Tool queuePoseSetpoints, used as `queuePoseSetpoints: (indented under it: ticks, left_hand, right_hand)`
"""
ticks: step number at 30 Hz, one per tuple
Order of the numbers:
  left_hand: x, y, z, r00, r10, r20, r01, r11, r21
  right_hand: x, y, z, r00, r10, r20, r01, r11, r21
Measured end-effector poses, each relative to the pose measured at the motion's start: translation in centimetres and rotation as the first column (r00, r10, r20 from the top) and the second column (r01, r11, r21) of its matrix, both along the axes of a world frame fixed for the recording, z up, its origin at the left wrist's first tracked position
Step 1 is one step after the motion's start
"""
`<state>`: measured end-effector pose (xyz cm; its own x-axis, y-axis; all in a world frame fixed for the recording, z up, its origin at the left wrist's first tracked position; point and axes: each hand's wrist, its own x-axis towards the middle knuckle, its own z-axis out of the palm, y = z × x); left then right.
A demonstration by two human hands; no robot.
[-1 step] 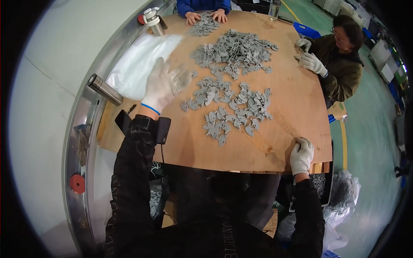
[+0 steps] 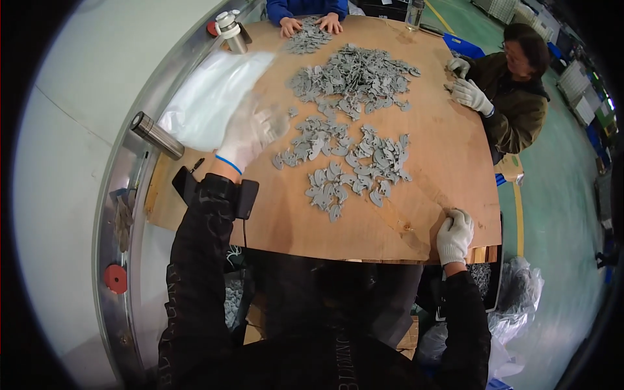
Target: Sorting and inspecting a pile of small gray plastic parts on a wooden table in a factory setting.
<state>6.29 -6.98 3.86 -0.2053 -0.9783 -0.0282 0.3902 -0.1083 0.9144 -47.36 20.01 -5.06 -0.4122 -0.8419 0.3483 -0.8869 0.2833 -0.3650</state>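
My left hand [image 2: 255,129], in a white knit glove with a blue cuff edge, hovers over the left part of the wooden table [image 2: 286,221]. Motion smears its fingers, so what they hold, if anything, cannot be made out. Just right of it lies a small group of flat grey curved pieces [image 2: 316,138]; another spread of grey pieces [image 2: 374,162] sits nearer me. Beyond them rises a large heap of grey pieces [image 2: 357,75]. My right hand [image 2: 456,235], also gloved, rests curled at the table's near right edge, its palm hidden.
Clear plastic sheeting [image 2: 218,94], a steel flask [image 2: 158,135], a white-topped bottle [image 2: 231,32] and a black phone-like object [image 2: 186,184] lie along the left side. Across the table a person's bare hands [image 2: 311,26] touch more pieces; at right works a person in gloves [image 2: 473,96].
My left hand has blurred further with motion over nearly the same spot. My right hand and the piles look unchanged.
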Motion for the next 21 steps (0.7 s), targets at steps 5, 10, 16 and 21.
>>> queuePoseSetpoints:
  ticks: [5,10,16,21]
  left_hand:
    - [-4.3,2.7,-8.0,0.362,0.318,0.876,0.145,0.909,-0.39]
    - [-6.8,5.9,-8.5,-0.107,0.441,0.891,0.201,0.887,-0.415]
    - [-7.8,3.8,-8.5,-0.098,0.498,0.862,0.287,0.843,-0.454]
    - [-8.3,2.0,-8.6,0.002,0.527,0.85,0.273,0.817,-0.508]
  right_hand:
    - [0.8,-1.4,-1.0,0.994,-0.021,-0.105,0.024,0.999,0.024]
    - [7.6,-8.3,1.9,0.987,-0.115,-0.111,0.136,0.969,0.204]
    - [7.4,-12.3,1.0,0.993,0.055,-0.106,-0.031,0.975,0.218]
    - [6.9,-13.1,1.1,0.995,0.067,-0.077,-0.052,0.98,0.191]
